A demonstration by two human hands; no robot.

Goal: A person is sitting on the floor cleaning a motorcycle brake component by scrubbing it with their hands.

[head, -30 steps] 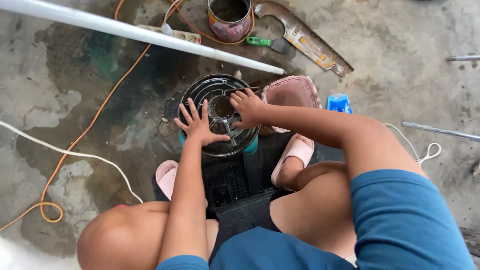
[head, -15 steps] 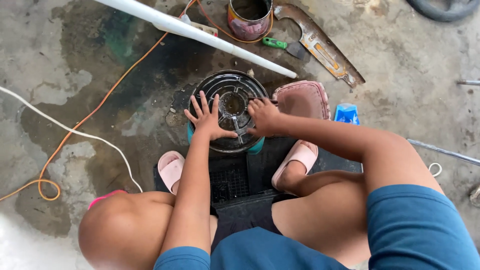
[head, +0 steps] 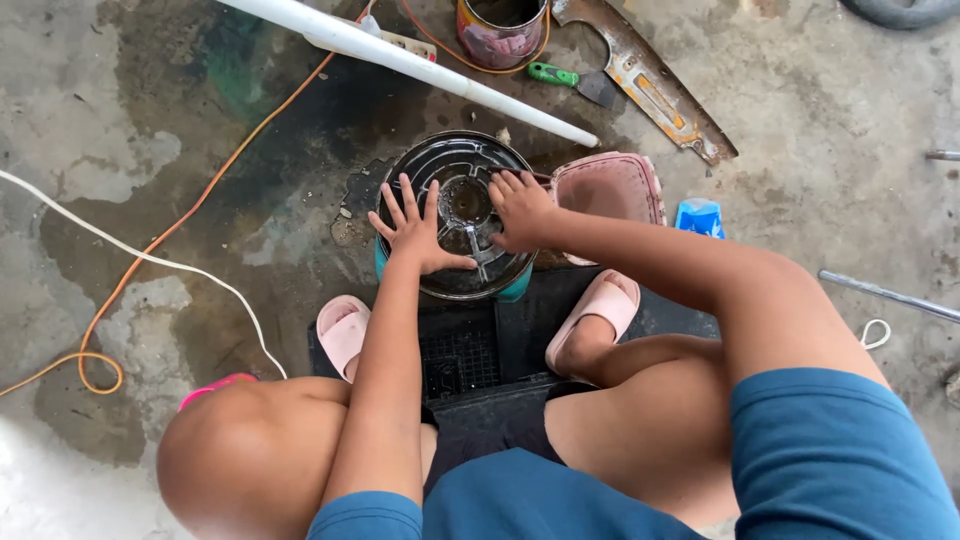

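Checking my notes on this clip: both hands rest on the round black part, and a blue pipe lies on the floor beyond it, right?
Not quite. In the head view the pipe beyond the round black part is white, not blue. Both the left hand and the right hand do rest on that part.

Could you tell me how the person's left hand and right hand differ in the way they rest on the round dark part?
The left hand lies flat with its fingers spread wide, over the left half of the round dark part. The right hand has its fingers close together and curled, at the right edge near the centre hub. The left forearm runs straight up from below; the right reaches in from the right. Both are bare and touch the part.
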